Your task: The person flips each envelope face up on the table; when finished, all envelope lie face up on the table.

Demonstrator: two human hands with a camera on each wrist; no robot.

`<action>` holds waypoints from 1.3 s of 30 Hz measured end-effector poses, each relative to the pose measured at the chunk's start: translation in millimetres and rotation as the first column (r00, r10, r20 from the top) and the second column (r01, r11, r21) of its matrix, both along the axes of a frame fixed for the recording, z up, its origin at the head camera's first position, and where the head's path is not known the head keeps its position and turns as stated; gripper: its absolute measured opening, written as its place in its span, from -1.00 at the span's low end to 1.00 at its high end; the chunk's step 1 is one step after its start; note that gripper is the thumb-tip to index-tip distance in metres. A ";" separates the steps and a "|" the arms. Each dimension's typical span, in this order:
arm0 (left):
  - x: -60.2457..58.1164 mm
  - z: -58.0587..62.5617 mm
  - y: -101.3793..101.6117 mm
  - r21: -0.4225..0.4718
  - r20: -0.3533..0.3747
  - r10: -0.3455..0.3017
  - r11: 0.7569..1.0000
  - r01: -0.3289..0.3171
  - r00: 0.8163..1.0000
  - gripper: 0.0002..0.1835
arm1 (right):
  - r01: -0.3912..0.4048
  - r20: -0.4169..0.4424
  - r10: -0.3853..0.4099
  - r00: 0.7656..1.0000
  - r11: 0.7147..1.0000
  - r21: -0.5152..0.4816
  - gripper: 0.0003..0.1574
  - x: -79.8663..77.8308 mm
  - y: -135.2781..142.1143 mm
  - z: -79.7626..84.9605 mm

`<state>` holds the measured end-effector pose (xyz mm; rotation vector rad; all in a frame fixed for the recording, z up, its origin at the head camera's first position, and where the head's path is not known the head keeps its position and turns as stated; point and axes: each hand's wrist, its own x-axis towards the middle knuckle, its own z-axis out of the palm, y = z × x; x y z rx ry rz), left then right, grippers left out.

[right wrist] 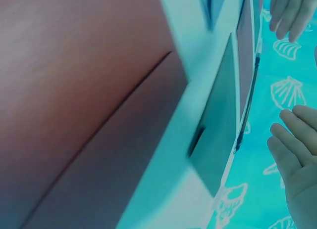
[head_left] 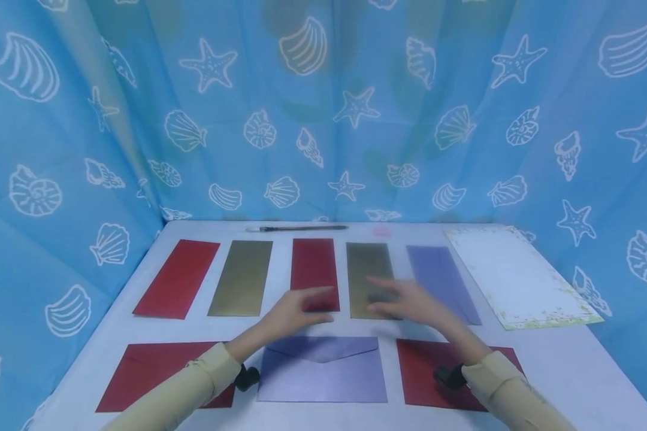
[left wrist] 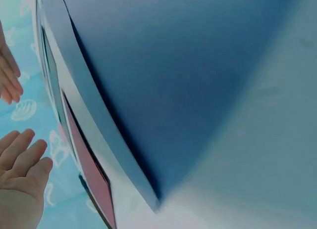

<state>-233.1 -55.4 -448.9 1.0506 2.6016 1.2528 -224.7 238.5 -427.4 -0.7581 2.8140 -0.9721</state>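
Above the middle of the table my left hand (head_left: 291, 312) reaches in from the left, fingers extended and nothing in its grasp. My right hand (head_left: 412, 301) faces it from the other side, also holding nothing, its fingers spread. Behind the left fingers lies a red envelope (head_left: 314, 263); a gold envelope (head_left: 368, 260) is partly covered by the right hand. Nearer the front, between the forearms, a lavender envelope (head_left: 323, 383) lies with its pointed flap showing. Red envelopes (head_left: 156, 371) (head_left: 426, 374) flank it, each partly hidden by a forearm. In both wrist views the hands appear apart.
The back row also has a red envelope (head_left: 178, 278), a gold envelope (head_left: 241, 278) and a lavender envelope (head_left: 437, 269). A white sheet with a floral border (head_left: 517, 275) lies at right. Behind are a slim brush (head_left: 302, 227) and a small pink item (head_left: 381, 231), before a blue shell-patterned curtain (head_left: 323, 149).
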 end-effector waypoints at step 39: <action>-1.1 -14.4 -37.4 -0.196 0.053 0.365 0.917 -0.348 0.930 -0.14 | -0.106 0.147 0.082 0.986 0.980 0.166 -0.10 -25.7 -80.3 -10.6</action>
